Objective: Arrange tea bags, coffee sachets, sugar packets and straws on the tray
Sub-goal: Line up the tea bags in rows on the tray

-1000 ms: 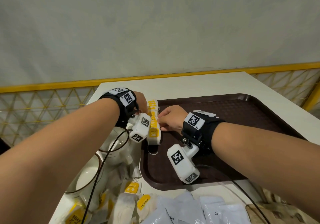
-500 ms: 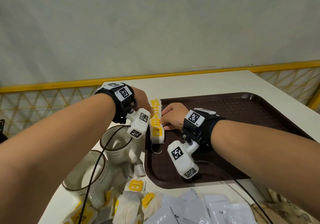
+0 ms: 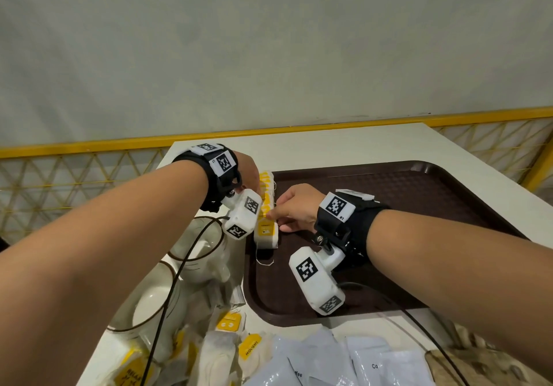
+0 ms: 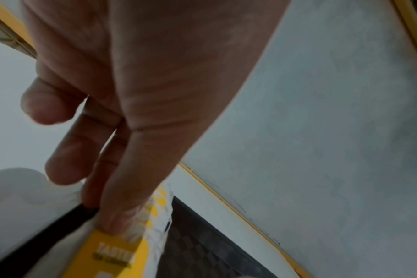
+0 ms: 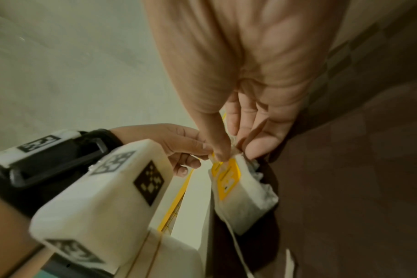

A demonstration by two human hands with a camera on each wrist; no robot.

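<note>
Right hand (image 3: 294, 208): we pinch the top of a tea bag (image 5: 236, 190) between thumb and fingers, at the row's near end.
Left hand (image 3: 250, 176): fingers run fairly straight, tips pressing down on the row from the left; nothing gripped that we can see.
Row (image 3: 266, 206): tea bags overlapping along the left edge of the tray (image 3: 419, 194), yellow tags up.
Doing it well: we judge both hands should square the row gently, keeping tags aligned and the loose string (image 3: 264, 261) tucked in.
Still to place: more tea bags (image 3: 227, 349) and white sachets (image 3: 323, 361) lie on the desk (image 3: 299, 149), near the tray.
Risk: the mugs (image 3: 197, 251) stand just left.
</note>
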